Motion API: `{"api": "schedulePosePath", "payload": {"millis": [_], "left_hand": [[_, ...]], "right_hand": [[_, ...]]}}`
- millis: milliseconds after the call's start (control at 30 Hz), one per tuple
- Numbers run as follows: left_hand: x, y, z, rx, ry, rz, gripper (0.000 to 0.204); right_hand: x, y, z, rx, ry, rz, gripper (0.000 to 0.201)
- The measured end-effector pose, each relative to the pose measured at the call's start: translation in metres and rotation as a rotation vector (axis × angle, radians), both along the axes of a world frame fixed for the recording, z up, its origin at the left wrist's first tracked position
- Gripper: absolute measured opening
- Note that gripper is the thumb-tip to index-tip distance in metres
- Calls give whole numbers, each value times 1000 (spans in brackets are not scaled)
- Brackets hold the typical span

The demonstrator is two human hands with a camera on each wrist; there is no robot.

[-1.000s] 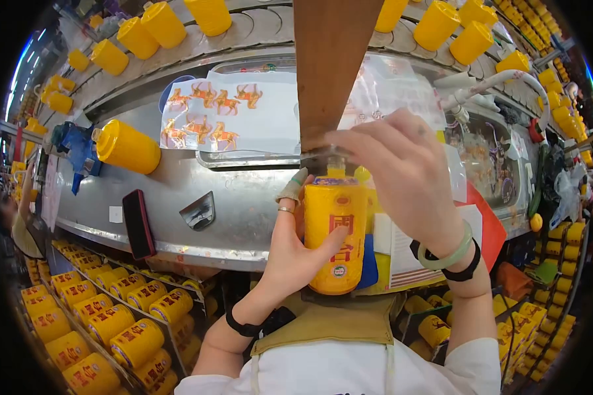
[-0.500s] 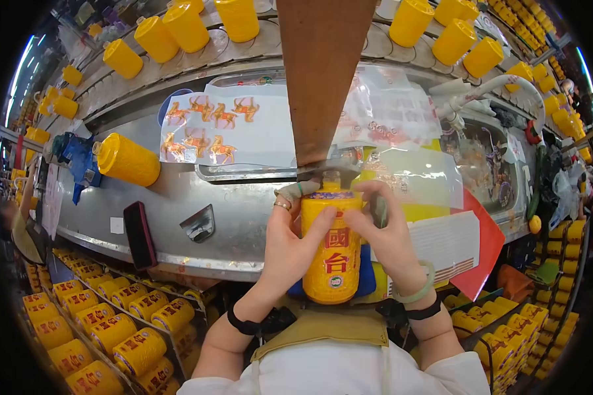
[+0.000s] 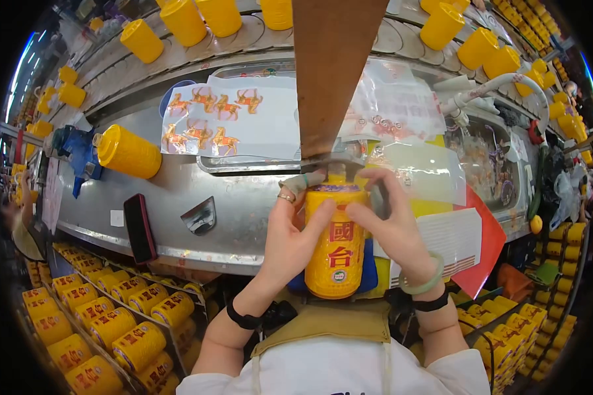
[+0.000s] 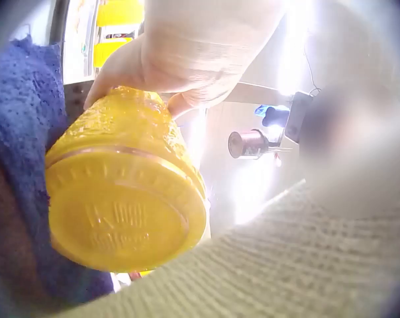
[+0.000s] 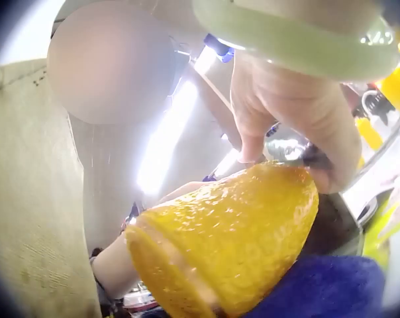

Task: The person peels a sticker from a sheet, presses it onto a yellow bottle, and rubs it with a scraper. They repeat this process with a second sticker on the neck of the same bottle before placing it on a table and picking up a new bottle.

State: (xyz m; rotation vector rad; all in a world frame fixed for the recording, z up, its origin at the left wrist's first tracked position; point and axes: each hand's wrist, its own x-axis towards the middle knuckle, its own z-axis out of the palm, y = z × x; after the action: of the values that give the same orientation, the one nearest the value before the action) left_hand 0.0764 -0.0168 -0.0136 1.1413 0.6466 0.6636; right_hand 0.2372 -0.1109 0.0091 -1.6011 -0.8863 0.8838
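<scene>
A yellow bottle (image 3: 336,263) with red characters lies tilted at the table's front edge, its clear neck pointing away from the body. My left hand (image 3: 291,230) grips its upper left side, thumb on the front; a covering wraps one finger. On the upper right, my right hand (image 3: 392,230) holds it with thumb and fingers near the shoulder. The left wrist view shows the base of the bottle (image 4: 127,212) with my left hand (image 4: 193,53) around its far end. Beside the bottle (image 5: 233,232) in the right wrist view is a blue cloth (image 5: 326,291), with my right hand (image 5: 296,112) at the shoulder.
A sheet of horse decals (image 3: 263,131), a phone (image 3: 139,227), a dark wedge-shaped piece (image 3: 199,216) and another yellow bottle (image 3: 129,152) lie left. A brown post (image 3: 333,72) stands ahead. Papers (image 3: 441,240) and a hose (image 3: 507,78) are right; yellow bottles line the conveyor (image 3: 244,39).
My right hand has come down from above the bottle's neck to hold its right shoulder. My left hand stays on the bottle. Bottles on the conveyor have shifted.
</scene>
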Motion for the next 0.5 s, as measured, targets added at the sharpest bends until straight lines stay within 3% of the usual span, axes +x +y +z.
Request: {"api": "schedulePosePath", "payload": {"millis": [133, 200, 267, 333, 367, 400, 467, 500], "left_hand": [[-9, 1, -6, -165, -146, 24, 39], [-14, 0, -3, -163, -21, 44, 38], [-17, -2, -10, -175, -87, 34, 40], [-20, -7, -10, -202, -84, 32, 41], [-22, -10, -9, -204, -82, 27, 41], [-23, -13, -7, -190, -55, 26, 43], [-24, -16, -2, -173, -30, 20, 44], [-25, -18, 0, -138, -22, 0, 47]], "right_hand": [[12, 3, 28, 101, -264, -18, 48], [13, 4, 43, 198, -621, 54, 44], [9, 5, 48, 228, -558, 142, 40], [5, 10, 61, 304, -985, 458, 33], [9, 15, 51, 368, -1027, 312, 23], [13, 17, 54, 365, -1028, 307, 23], [20, 16, 65, 385, -1187, 100, 22], [19, 12, 63, 413, -1009, 135, 26]]}}
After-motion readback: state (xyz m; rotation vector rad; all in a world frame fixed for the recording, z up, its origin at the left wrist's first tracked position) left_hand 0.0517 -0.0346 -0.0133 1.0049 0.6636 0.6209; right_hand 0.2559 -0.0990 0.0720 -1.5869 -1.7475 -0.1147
